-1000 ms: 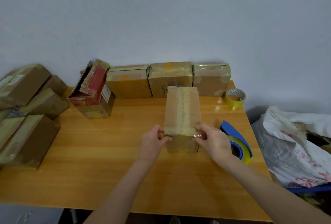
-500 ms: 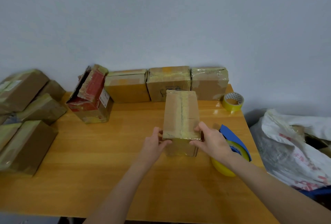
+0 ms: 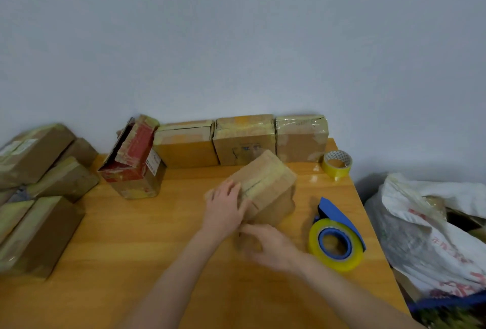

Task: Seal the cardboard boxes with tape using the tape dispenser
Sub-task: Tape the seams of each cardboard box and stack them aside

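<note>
- Two hands are kept on one cardboard box (image 3: 265, 184) in the middle of the table (image 3: 157, 249); the box is held tilted and slanted, with its taped top seam in view, so probably another side is wanted for taping.
- By the left hand (image 3: 223, 210) the left end of the box is gripped, with the fingers laid over the top edge; in this way the box is steadied.
- The right hand (image 3: 271, 247) is blurred; its fingers are seen curled at the near lower corner of the box, and it is judged that this corner is gripped from below, to carry the weight.
- The tape dispenser (image 3: 338, 239), blue with a yellow roll, is left on the table just to the right of the right hand; it is touched by no hand, yet it can be reached quickly.
- A spare tape roll (image 3: 337, 164) is placed at the far right corner; three taped boxes (image 3: 244, 139) are lined at the far edge against the wall, apparently as finished; a red box (image 3: 134, 160) with open flaps is set to their left, probably not yet sealed.
</note>
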### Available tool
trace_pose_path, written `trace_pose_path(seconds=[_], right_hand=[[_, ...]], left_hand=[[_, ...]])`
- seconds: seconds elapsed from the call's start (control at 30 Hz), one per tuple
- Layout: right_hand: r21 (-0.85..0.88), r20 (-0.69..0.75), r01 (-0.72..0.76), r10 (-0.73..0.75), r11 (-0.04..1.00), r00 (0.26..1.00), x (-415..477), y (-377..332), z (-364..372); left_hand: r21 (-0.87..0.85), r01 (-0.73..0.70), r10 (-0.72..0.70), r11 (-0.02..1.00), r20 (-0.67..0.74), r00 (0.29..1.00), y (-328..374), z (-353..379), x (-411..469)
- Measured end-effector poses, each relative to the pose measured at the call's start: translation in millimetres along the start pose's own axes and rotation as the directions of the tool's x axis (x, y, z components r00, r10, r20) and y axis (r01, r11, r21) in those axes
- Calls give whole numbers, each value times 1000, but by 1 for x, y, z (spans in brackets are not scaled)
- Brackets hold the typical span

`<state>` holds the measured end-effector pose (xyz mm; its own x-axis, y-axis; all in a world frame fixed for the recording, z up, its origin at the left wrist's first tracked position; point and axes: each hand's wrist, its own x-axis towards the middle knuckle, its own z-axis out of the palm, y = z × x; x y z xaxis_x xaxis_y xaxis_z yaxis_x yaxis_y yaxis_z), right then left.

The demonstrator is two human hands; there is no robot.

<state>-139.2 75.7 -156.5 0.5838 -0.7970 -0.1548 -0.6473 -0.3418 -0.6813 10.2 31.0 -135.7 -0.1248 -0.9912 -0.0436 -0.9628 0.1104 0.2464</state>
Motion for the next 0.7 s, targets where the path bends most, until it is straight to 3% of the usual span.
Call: trace_pose_path(seconds=[0.1,0.2,0.3,0.37,0.47,0.53,0.57,0.63,0.7], right_hand=[[-20,10,16,-16,1000,1000,-2,-8,-4],[-53,-186,-115,103,992,977,-5,2,-39],[-61,-416,-299,248,952,875,-5,24,-81],[-76,-459,-401,325,913,827,-1,38,-97],[-65,-419,-468,401,882,815,11,51,-103],[-24,-372,-463,422,886,827,21,55,-103],[-10,-335,-452,423,892,842,27,55,-103],[-8,-227,-429,417,903,880,41,54,-105],[-64,-157,-427,413,902,897,49,52,-107]], left_hand=[[172,-72,38,982,192,981,-1,-7,6],[262,-220,139,940,295,945,-9,-16,11],[280,-421,307,863,373,876,-14,-27,15],[316,-470,377,824,313,872,-21,-31,15],[237,-276,292,932,-37,956,-29,-24,6],[-44,-23,9,999,-296,955,-22,-16,-7],[-219,92,-162,971,-326,931,-14,-11,-13],[-490,260,-397,832,-199,896,6,-1,-24],[-633,362,-459,684,11,888,19,12,-27]])
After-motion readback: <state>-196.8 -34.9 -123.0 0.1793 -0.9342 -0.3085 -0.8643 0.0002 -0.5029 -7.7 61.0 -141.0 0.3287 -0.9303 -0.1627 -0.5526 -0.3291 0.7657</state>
